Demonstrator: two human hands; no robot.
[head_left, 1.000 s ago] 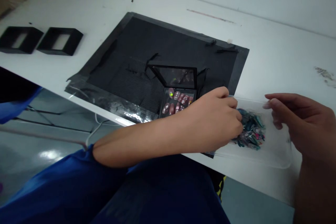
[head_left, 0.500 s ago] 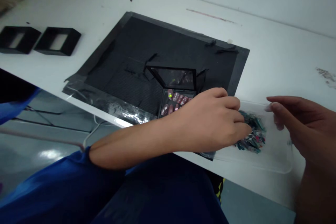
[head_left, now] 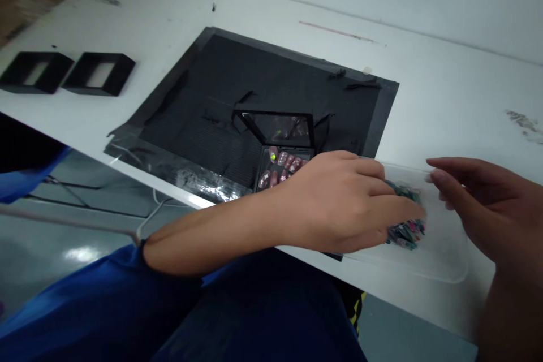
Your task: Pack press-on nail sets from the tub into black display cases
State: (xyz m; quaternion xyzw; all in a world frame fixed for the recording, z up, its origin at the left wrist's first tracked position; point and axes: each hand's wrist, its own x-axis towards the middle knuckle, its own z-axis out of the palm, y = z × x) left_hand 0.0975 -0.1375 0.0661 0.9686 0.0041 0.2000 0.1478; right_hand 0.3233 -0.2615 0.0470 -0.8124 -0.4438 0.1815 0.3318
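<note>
Head view; clock centred on your left hand (head_left: 343, 203), twelve pointing away from you. Near edge of the table (head_left: 458, 107): clear tub (head_left: 445, 249) at three to four o'clock, long axis roughly nine to three, dipping a little toward four. The pile of false nails (head_left: 405, 237), mostly teal, sits in it at three to four o'clock, under your left forefinger; pieces lie at mixed angles. Left grip: forefinger reaching over the pile, thumb tip unclear; cannot tell whether it pinches a piece. Right hand (head_left: 500, 209) at three o'clock, past the pile, by the tub's right end; thumb and forefinger tips close together, cannot tell if they hold anything. Left is nearer the pile. Farther, ten o'clock: black case (head_left: 278, 124), lid raised, mauve nails (head_left: 283, 158) in rows, partly screened by your left hand. Beneath it, black mat (head_left: 271, 68). Farthest, ten o'clock: two black frames (head_left: 121, 76), side by side.
</note>
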